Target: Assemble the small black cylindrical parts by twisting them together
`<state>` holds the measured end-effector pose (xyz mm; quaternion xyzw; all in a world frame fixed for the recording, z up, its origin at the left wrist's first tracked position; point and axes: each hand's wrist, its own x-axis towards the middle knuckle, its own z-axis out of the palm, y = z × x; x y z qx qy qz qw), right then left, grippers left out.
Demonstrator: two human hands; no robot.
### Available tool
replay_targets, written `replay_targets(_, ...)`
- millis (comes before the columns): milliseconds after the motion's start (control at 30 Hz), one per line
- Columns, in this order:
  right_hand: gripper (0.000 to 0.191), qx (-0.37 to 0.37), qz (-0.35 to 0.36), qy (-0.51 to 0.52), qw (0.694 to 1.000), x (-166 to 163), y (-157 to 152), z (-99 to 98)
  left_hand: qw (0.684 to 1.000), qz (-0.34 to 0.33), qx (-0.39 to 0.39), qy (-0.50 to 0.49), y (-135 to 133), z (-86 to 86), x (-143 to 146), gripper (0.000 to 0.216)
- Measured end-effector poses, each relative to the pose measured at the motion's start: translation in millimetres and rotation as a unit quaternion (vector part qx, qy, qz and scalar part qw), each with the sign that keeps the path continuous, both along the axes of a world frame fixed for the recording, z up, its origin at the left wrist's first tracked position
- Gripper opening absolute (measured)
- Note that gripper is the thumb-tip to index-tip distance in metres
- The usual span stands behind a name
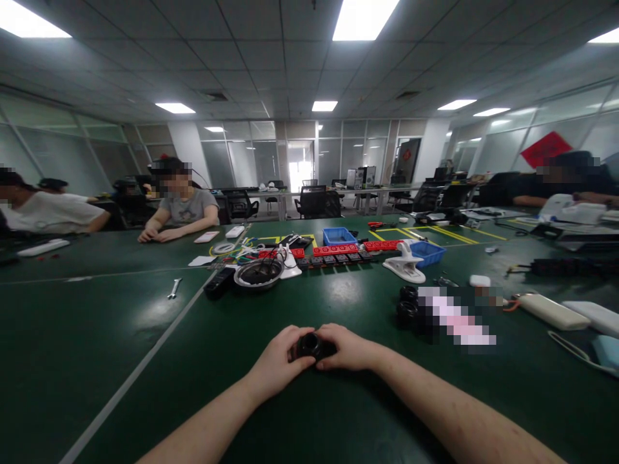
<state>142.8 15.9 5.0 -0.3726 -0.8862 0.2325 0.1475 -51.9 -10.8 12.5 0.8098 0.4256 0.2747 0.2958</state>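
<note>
Both my hands meet low in the middle of the green table (145,322), closed around a small black round part (310,346). My left hand (278,361) grips its left side with curled fingers. My right hand (349,349) clasps its right side. The part's dark opening shows between my thumbs. Two similar black round parts (409,306) lie a little to the right, beyond my right hand.
A round metal bowl (258,273), a black box, red and black strips (338,252), blue bins (338,236), a white clamp (407,263) and a wrench (174,288) lie further back. White devices (551,312) sit at right. Other people sit at left and far right.
</note>
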Motion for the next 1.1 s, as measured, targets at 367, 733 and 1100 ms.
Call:
replay_targets(367, 0.039, 0.101, -0.144, -0.068, 0.982, -19, -10, -8.9, 0.994, 0.098, 0.024, 0.038, -3, -3.3, 8, 0.04)
replay_targets(733, 0.031, 0.015, 0.007, 0.013, 1.0, -2, 3, -4.0, 1.0, 0.004, 0.023, 0.003, 2, -5.9, 1, 0.042)
replay_targets(1100, 0.039, 0.083, -0.119, -0.055, 0.988, -16, -7, -7.7, 0.995, 0.088, 0.035, 0.023, -4, -2.6, 5, 0.041)
